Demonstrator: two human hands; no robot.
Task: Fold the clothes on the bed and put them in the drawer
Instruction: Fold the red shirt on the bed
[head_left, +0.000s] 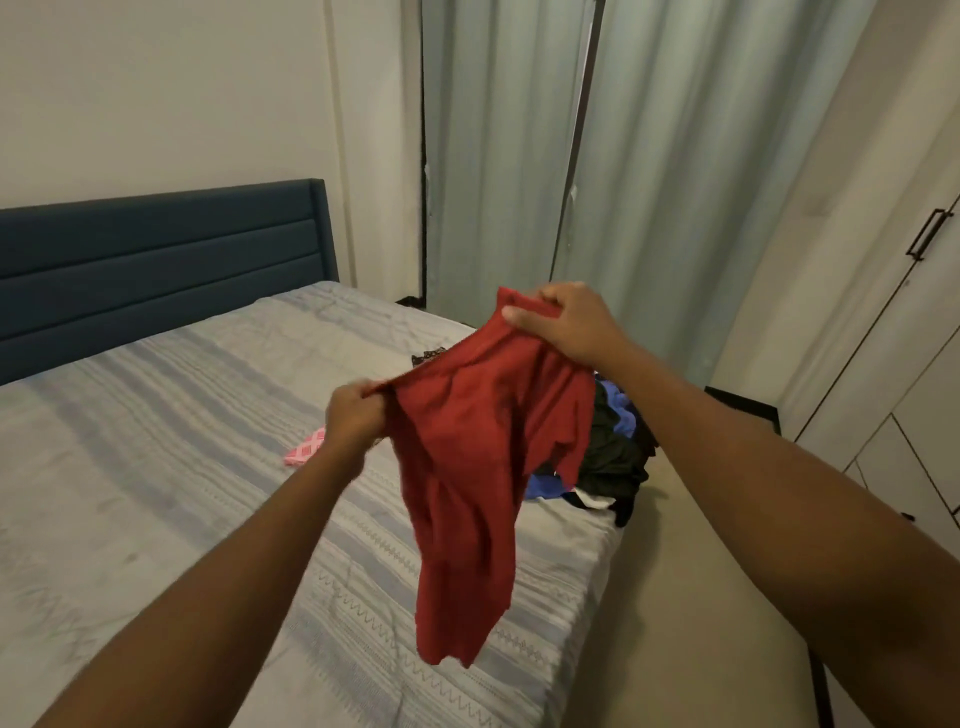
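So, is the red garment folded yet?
Unfolded: the garment hangs loose in the air, left hand and right hand gripping its top edge.

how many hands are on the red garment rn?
2. The left hand grips the upper edge of the red garment on the left; the right hand grips that edge higher up, on the right. Both are in plain view.
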